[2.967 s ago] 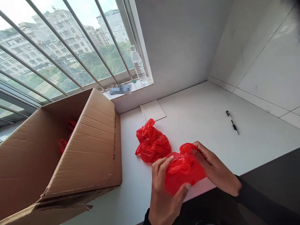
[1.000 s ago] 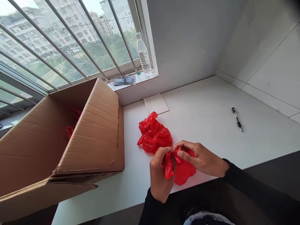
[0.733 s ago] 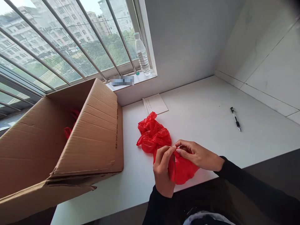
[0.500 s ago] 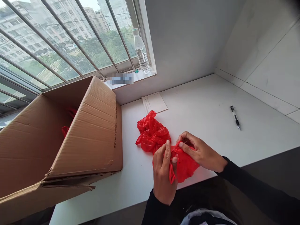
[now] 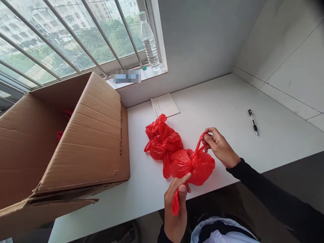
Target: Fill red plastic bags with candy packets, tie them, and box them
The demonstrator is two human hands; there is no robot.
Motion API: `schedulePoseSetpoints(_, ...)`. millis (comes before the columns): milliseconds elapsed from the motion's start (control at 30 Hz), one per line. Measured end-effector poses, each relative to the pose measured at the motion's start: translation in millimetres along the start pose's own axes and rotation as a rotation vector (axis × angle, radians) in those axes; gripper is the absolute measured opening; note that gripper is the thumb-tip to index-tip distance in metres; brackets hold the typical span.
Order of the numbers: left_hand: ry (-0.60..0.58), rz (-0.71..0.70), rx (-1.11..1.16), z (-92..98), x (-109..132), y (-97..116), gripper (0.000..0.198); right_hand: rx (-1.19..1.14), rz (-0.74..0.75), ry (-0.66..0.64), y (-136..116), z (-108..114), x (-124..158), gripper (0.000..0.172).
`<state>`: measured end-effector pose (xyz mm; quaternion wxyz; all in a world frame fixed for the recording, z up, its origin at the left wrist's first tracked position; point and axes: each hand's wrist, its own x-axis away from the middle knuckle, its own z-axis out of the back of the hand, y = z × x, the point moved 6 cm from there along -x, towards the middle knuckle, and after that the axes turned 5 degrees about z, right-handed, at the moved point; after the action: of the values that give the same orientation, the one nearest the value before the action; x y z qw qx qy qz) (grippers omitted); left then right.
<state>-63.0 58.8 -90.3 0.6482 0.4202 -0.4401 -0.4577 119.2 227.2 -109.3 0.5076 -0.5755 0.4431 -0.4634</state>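
Observation:
A bulging red plastic bag (image 5: 194, 164) rests near the front edge of the white counter (image 5: 222, 111). My left hand (image 5: 176, 195) is closed on one of its handles, pulled toward me. My right hand (image 5: 219, 145) pinches the other handle, drawn away to the far right. The two handles are stretched apart over the bag's neck. Another tied red bag (image 5: 162, 140) lies just behind, touching it.
A large open cardboard box (image 5: 76, 141) stands at the left with red bags inside. A notepad (image 5: 164, 105) lies by the wall, a pen (image 5: 253, 122) at the right. A water bottle (image 5: 149, 42) stands on the window sill.
My hands were bunched together over the bag's top. Now they have pulled apart, each drawing one handle out tight, left toward me and right away.

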Motion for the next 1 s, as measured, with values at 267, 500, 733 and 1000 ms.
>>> schedulePoseSetpoints(267, 0.013, 0.11, 0.096, -11.9, 5.6, -11.1, 0.051, -0.01, -0.076, 0.067, 20.0, 10.6, -14.0, 0.041)
schedulePoseSetpoints(500, 0.078, -0.276, -0.245, -10.6, -6.2, 9.9, 0.034, -0.016, -0.039, -0.021, 0.8, -0.9, 0.3, 0.044)
schedulePoseSetpoints(733, 0.148, -0.433, -0.367, -22.8, -14.7, 30.3, 0.026, -0.52, -0.158, -0.072, -7.3, -27.2, 12.1, 0.029)
schedulePoseSetpoints(1000, 0.159, -0.267, -0.107, -23.1, -10.3, 22.0, 0.037, -0.189, -0.043, -0.075, -1.7, -31.0, 9.8, 0.036)
